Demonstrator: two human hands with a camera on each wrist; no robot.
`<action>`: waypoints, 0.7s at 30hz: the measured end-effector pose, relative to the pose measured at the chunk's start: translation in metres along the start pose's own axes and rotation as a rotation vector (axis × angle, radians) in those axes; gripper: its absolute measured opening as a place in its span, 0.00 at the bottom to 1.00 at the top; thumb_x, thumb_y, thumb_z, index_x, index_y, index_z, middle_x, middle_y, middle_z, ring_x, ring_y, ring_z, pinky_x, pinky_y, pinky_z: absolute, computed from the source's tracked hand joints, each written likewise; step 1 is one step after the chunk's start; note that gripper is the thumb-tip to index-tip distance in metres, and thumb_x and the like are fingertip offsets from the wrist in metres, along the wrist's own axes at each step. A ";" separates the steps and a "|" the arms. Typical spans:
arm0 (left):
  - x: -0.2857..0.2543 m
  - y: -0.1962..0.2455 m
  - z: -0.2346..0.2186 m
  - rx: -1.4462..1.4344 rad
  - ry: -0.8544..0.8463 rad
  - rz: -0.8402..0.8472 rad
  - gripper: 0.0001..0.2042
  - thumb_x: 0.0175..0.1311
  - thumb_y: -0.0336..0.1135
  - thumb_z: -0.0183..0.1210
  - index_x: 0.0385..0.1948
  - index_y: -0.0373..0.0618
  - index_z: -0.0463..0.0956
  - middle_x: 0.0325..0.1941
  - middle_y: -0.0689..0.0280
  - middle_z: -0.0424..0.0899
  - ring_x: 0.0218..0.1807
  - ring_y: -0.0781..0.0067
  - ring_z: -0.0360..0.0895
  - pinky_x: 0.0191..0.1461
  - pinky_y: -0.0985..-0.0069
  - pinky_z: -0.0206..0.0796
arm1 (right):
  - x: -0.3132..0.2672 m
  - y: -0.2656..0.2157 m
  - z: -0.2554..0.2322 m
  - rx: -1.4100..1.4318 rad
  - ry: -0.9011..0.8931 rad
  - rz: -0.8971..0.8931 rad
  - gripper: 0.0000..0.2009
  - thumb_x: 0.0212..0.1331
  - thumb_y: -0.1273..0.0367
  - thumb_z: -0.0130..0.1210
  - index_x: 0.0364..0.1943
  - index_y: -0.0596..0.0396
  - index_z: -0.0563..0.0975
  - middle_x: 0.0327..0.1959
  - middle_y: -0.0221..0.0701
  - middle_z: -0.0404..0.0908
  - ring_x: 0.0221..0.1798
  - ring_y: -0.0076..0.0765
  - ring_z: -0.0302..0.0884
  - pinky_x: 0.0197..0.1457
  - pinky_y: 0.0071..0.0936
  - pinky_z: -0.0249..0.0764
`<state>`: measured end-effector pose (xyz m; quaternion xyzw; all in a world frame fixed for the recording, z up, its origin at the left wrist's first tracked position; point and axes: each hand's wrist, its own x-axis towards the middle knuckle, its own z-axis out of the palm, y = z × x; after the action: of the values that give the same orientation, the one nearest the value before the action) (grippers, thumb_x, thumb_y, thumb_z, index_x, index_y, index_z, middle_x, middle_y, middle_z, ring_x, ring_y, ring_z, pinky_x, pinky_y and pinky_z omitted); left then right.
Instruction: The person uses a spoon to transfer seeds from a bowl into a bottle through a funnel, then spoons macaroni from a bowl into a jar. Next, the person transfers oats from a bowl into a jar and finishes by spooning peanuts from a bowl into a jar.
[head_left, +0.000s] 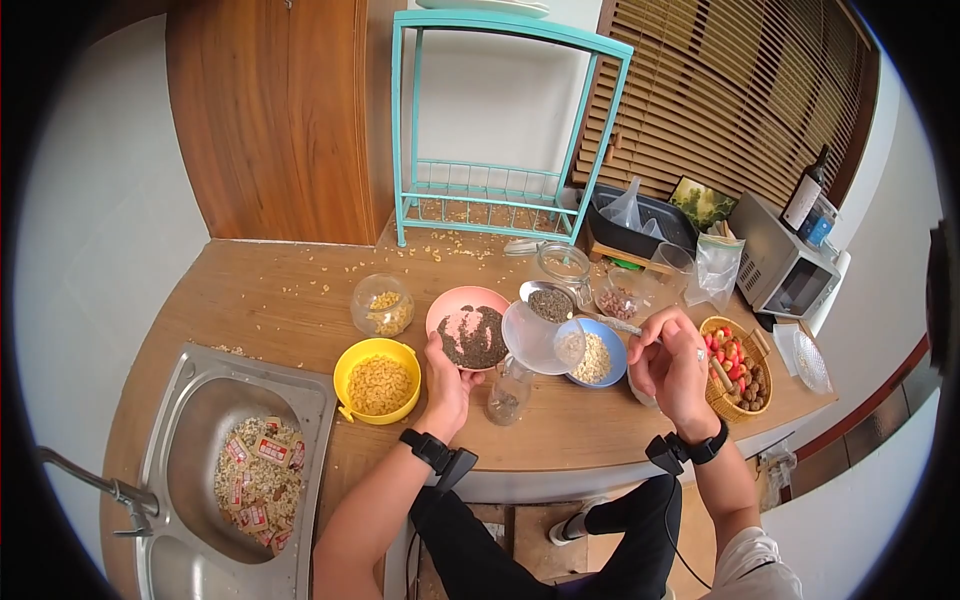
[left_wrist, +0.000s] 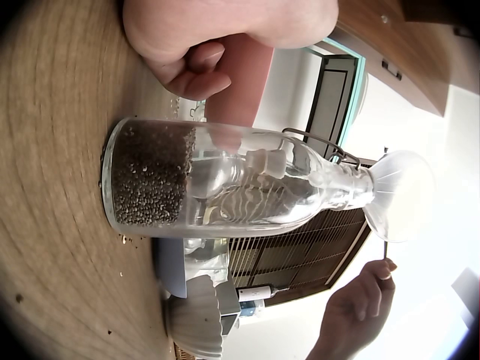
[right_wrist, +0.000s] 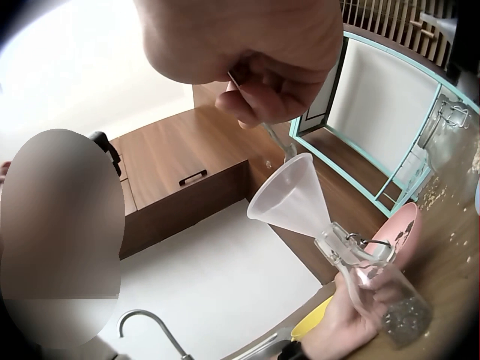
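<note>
A clear glass bottle (left_wrist: 255, 180) stands upright with small dark seeds in its lower part. The white funnel (right_wrist: 292, 199) sits in its mouth. Beside the bottle, my left hand (head_left: 447, 390) grips the near edge of a pink bowl (head_left: 468, 296), which holds more dark seeds. My right hand (right_wrist: 244, 41), raised on the bottle's other side, pinches the handle of a metal spoon (right_wrist: 276, 138). The spoon's head is at the funnel's rim; whether it bears seeds I cannot tell.
A yellow bowl (head_left: 345, 385) of pasta and a glass jar (head_left: 372, 292) are left of the pink bowl. Right of the bottle are a blue bowl (head_left: 612, 345) of oats and a wicker basket (head_left: 722, 402). The sink (head_left: 200, 440) is at the left, a teal rack (head_left: 400, 130) behind.
</note>
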<state>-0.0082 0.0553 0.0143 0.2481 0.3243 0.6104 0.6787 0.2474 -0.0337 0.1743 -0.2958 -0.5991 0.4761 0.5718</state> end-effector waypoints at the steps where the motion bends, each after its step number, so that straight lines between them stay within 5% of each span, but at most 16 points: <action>1: -0.001 0.002 0.001 -0.002 0.000 -0.014 0.27 0.74 0.64 0.32 0.56 0.55 0.68 0.49 0.69 0.80 0.46 0.75 0.78 0.43 0.73 0.69 | -0.002 0.001 0.000 -0.036 -0.016 -0.017 0.14 0.76 0.64 0.32 0.40 0.56 0.69 0.29 0.37 0.77 0.13 0.23 0.62 0.16 0.19 0.56; 12: -0.004 0.003 0.007 -0.035 0.052 0.002 0.26 0.75 0.63 0.33 0.53 0.53 0.69 0.44 0.70 0.80 0.39 0.78 0.76 0.37 0.76 0.63 | -0.018 0.004 0.001 -0.370 -0.083 -0.201 0.15 0.77 0.66 0.35 0.39 0.58 0.73 0.31 0.34 0.80 0.18 0.20 0.68 0.19 0.19 0.61; 18: -0.003 0.004 0.006 -0.029 0.028 -0.003 0.26 0.75 0.62 0.32 0.52 0.53 0.70 0.44 0.70 0.80 0.40 0.77 0.76 0.37 0.76 0.65 | -0.019 -0.002 -0.004 -0.932 -0.274 -0.631 0.05 0.63 0.74 0.48 0.36 0.55 0.76 0.30 0.36 0.83 0.22 0.38 0.78 0.27 0.30 0.74; 21: -0.003 0.005 0.007 -0.024 0.033 -0.002 0.26 0.75 0.62 0.32 0.51 0.53 0.70 0.44 0.70 0.80 0.40 0.76 0.76 0.37 0.77 0.66 | -0.019 -0.009 0.001 -1.051 -0.324 -0.799 0.06 0.66 0.72 0.47 0.36 0.56 0.76 0.31 0.36 0.83 0.21 0.36 0.78 0.27 0.29 0.74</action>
<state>-0.0065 0.0533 0.0225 0.2295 0.3283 0.6175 0.6769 0.2515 -0.0539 0.1751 -0.2151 -0.8923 -0.0875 0.3871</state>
